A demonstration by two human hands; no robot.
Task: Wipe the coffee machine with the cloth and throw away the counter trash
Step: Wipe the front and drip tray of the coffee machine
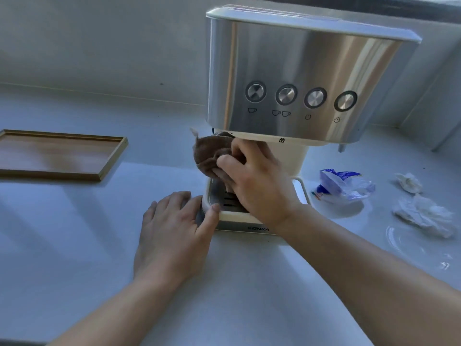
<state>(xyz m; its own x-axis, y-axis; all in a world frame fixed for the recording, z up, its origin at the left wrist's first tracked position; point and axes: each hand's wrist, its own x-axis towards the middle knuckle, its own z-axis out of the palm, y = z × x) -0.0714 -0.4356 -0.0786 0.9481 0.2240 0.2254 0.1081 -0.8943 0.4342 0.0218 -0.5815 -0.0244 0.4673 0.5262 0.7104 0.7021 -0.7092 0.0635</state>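
A steel-fronted coffee machine (pixel 299 78) stood in the upper centre of the frame on a pale surface (pixel 74 245), with four round buttons in a row across its front. Just beneath its overhanging front, near the middle of the frame, the right hand (pixel 259 181) had its fingers (pixel 229 162) curled around a bunched brown cloth (pixel 209 153), pressing it up against the underside of the machine, above the drip tray (pixel 232 216). The left hand (pixel 172 236) lay flat on the surface at lower centre, fingers spread wide and holding nothing, thumb touching the front left corner of the drip tray. At the right of the frame, well apart from the hands, lay the trash: a crumpled blue and white wrapper (pixel 341 183) beside the machine's base, and two wads of white tissue (pixel 424 216) farther right. An empty wooden tray (pixel 109 158) rested at the left edge.
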